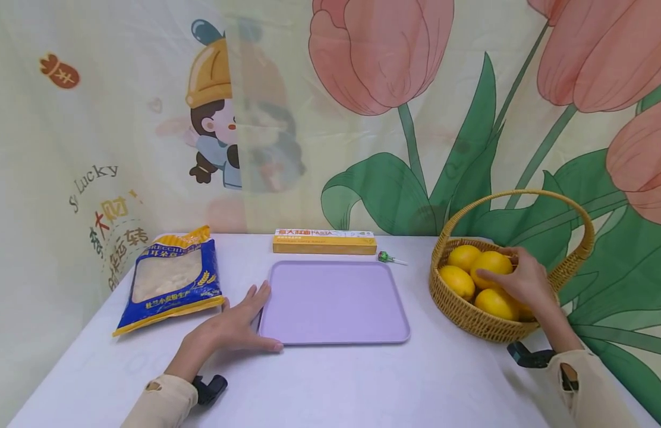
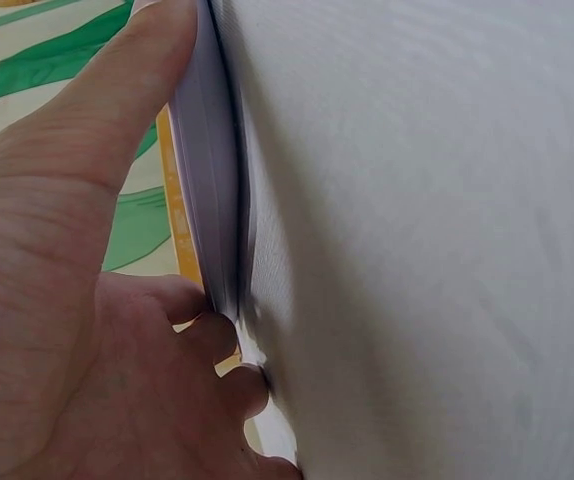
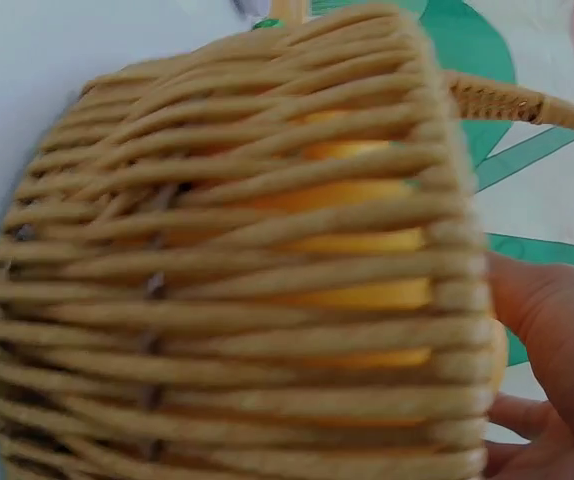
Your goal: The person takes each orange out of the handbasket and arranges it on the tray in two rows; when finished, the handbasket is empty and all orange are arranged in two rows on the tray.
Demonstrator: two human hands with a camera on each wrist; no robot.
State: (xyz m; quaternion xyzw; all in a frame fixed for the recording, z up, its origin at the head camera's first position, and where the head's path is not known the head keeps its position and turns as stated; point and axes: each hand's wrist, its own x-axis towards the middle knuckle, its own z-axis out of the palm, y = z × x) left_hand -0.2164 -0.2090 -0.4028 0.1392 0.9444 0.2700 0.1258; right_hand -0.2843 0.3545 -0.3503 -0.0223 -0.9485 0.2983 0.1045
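My right hand reaches into a wicker basket at the right, its thumb and fingers around the top lemon. Several other yellow lemons lie beside and below it. In the right wrist view the woven basket wall hides most of the fruit and part of the right hand. At the middle lies a flat lilac tray. With fingers spread, my left hand rests at its left edge, the thumb along the front left corner. The left wrist view shows the thumb against the tray's rim.
A blue and yellow bag of pasta lies left of the tray. Behind the tray stands a yellow pasta box, with a green-wrapped lollipop near its right end. The basket's tall handle arches over the lemons. A printed curtain hangs behind the table.
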